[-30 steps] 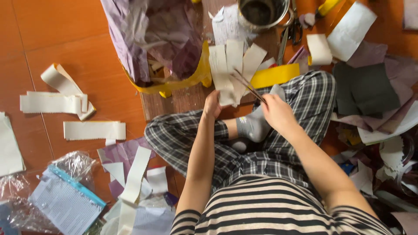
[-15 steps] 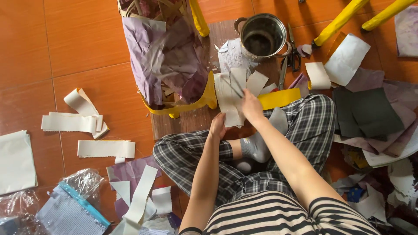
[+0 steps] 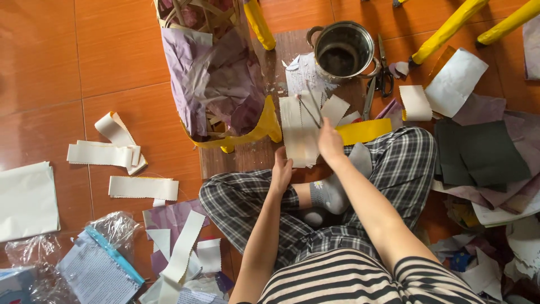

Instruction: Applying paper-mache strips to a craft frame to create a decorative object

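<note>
I sit cross-legged on an orange tile floor with a wooden board (image 3: 247, 155) in front of me. Several white paper strips (image 3: 297, 132) lie fanned on it. My left hand (image 3: 280, 170) grips the near edge of the strips. My right hand (image 3: 330, 142) rests over their right side, pinching a thin dark stick-like tool (image 3: 311, 107) whose tip points across the strips toward a metal pot (image 3: 343, 50). A yellow strip (image 3: 364, 130) lies just to the right of my right hand.
A yellow-rimmed basket (image 3: 216, 79) stuffed with purple paper stands left of the board. Scissors (image 3: 384, 76) lie right of the pot. White strips (image 3: 121, 152) and plastic bags (image 3: 95, 259) lie at the left. Dark and purple sheets (image 3: 478, 152) pile at the right, below yellow legs (image 3: 450, 25).
My right hand has moved left with the thin tool, from beside the strips to over them. My left hand has stayed at their near edge. The view has tilted slightly.
</note>
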